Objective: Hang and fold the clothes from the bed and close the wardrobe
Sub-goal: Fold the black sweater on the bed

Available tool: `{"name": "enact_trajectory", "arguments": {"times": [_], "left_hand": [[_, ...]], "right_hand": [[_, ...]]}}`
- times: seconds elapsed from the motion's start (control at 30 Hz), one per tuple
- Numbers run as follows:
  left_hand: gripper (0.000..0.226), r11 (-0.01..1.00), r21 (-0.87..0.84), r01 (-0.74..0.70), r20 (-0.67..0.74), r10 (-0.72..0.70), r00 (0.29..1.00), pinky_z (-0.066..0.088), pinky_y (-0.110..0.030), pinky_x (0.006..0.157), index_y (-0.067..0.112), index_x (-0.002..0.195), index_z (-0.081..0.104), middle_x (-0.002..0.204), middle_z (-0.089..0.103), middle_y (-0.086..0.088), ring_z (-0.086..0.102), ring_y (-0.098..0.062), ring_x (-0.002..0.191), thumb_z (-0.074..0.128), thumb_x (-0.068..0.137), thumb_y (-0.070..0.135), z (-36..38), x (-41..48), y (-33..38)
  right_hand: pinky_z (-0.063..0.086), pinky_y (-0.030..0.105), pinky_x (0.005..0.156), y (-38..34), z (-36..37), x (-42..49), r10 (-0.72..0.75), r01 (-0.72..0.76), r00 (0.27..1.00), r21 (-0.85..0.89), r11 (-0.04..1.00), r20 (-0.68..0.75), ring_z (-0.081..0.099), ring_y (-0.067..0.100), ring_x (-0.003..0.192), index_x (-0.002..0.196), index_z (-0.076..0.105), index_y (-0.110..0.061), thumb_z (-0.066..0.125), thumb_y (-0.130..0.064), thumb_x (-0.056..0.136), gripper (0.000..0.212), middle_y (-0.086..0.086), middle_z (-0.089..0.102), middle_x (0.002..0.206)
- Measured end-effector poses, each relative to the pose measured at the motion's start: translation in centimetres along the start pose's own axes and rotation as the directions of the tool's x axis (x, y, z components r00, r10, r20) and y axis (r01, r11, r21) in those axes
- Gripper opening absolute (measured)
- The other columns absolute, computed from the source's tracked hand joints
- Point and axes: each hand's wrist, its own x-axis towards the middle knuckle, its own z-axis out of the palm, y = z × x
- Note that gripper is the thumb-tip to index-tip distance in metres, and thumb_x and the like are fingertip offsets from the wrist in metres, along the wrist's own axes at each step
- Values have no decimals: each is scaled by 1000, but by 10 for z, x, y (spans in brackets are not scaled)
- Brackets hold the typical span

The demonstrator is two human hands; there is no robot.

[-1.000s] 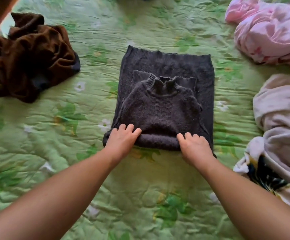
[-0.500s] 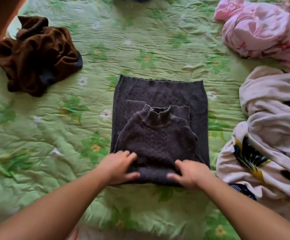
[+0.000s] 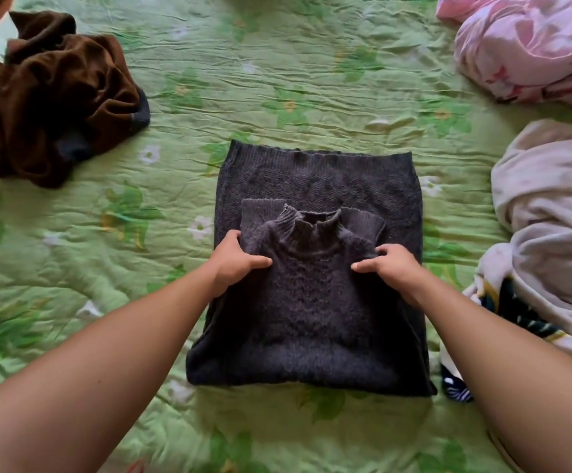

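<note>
Head view: dark grey knitted turtleneck sweater (image 3: pixel 315 302) lies mid-bed on the green floral quilted bedspread (image 3: pixel 312 80), folded once, with the collar half on top of the hem half.

Delta vs half a second ago: both hands were at the near fold edge and have moved up to the shoulders. Left grip (image 3: pixel 238 264) and right grip (image 3: pixel 394 271) are each curled onto the top layer of knit, thumbs pointing inward (looks like a pinch, not a flat press).

My read: they're either tidying the shoulders or setting up the next fold or lift.

Still unfolded: crumpled brown velvety garment (image 3: pixel 55 97) far left, pink floral cloth (image 3: pixel 534 46) far right, pale cream bundle (image 3: pixel 551 216) just right of the sweater. Wardrobe not in view, so the task is far from done.
</note>
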Motion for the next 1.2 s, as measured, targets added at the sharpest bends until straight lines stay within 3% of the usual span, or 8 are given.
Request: {"name": "enact_trajectory", "arguments": {"times": [0.13, 0.27, 0.4, 0.47, 0.6, 0.77, 0.93, 1.2], "left_hand": [[42, 977, -65, -201, 85, 206, 975, 51, -43, 93, 16, 114, 57, 98, 68, -2, 63, -15, 89, 77, 80, 3, -7, -7, 7], [59, 937, -182, -299, 57, 314, 948, 51, -36, 97, 17, 137, 45, 111, 66, -8, 65, -19, 100, 67, 88, -8, -25, -4, 28], [63, 924, -182, -336, 10, 343, 939, 47, -37, 107, 17, 145, 40, 128, 60, -12, 60, -25, 119, 67, 90, -2, -42, 29, 65], [63, 938, -134, -319, 18, 324, 946, 51, -38, 100, 21, 145, 40, 122, 62, -12, 64, -25, 112, 67, 91, 2, -42, 52, 79], [75, 984, 113, -135, -42, 140, 989, 47, -38, 103, 29, 151, 30, 134, 54, -15, 58, -27, 113, 67, 88, 12, -31, 87, 76], [87, 976, 98, -192, -81, 200, 976, 42, -29, 91, 54, 146, 21, 140, 50, -3, 52, -16, 103, 55, 82, 6, -21, 91, 69], [57, 977, 105, -183, -84, 192, 978, 47, -37, 104, 23, 139, 53, 115, 66, -7, 62, -28, 113, 64, 85, 10, -28, 91, 64], [52, 956, 214, -199, -201, 242, 949, 38, -37, 112, 8, 142, 52, 136, 58, -14, 54, -27, 126, 63, 91, 13, -30, 80, 53]], "right_hand": [[45, 26, 61, -4, 0, -3, -143, 146, 988, 74, 986, -52, 59, 15, 75, 91, 63, -16, 74, -13, 79, 16, -2, 68, 81], [53, 40, 87, -21, -18, 3, -237, 261, 963, 244, 934, -125, 65, 23, 91, 109, 64, -22, 65, 3, 80, 39, 9, 73, 103], [55, 36, 82, -53, -41, 34, -259, 301, 949, 273, 914, -180, 66, 24, 92, 114, 65, -26, 68, -3, 81, 40, 4, 74, 100], [57, 30, 82, -67, -45, 56, -267, 303, 947, 218, 928, -180, 67, 22, 93, 110, 65, -29, 69, -7, 82, 35, -5, 74, 95], [44, 36, 104, -69, -41, 92, -172, 147, 969, -145, 978, -177, 58, 32, 120, 151, 32, -23, 69, -27, 88, 73, 11, 60, 134], [37, 36, 69, -60, -31, 103, -255, 197, 938, -245, 949, -236, 59, 33, 84, 116, 37, -35, 59, -23, 91, 35, 6, 60, 91], [43, 37, 96, -54, -37, 107, -279, 219, 938, -272, 937, -205, 58, 31, 115, 128, 55, -22, 62, -33, 95, 35, 11, 63, 127], [43, 37, 96, -45, -39, 101, -369, 281, 899, -335, 900, -237, 58, 33, 111, 125, 63, -15, 64, -34, 96, 35, 15, 63, 119]]}}
